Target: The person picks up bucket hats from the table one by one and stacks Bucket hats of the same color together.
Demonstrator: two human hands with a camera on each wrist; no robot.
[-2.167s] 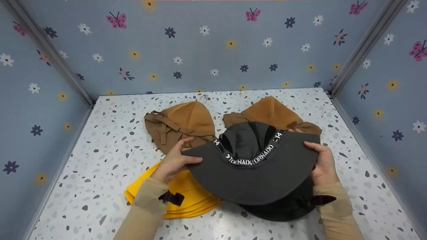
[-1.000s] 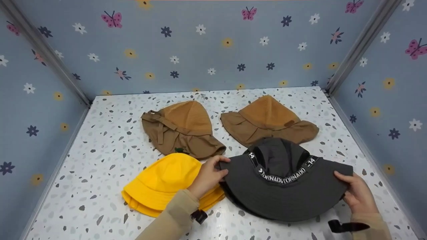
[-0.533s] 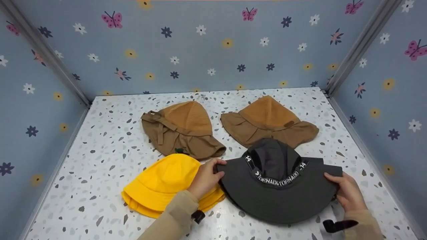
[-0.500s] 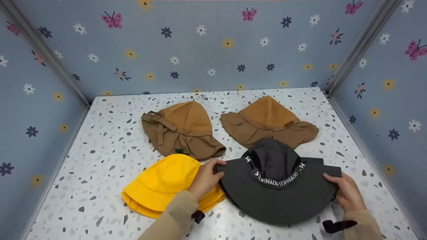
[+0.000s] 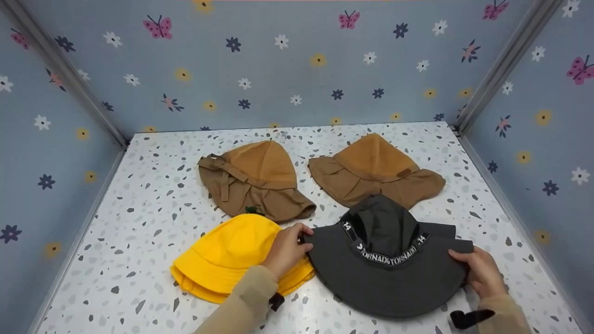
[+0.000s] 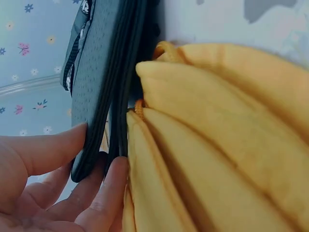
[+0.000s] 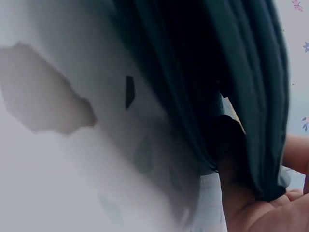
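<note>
The left hand [image 5: 288, 248] pinches the left end of the grey hat [image 5: 394, 290] by its brim, thumb on top and fingers beneath; the right hand [image 5: 482, 272] pinches the right end likewise. The hat is near right, over another dark brim [image 5: 443, 230], with yellow hats [image 5: 236, 246] left and brown hats [image 5: 267, 169] far.
</note>
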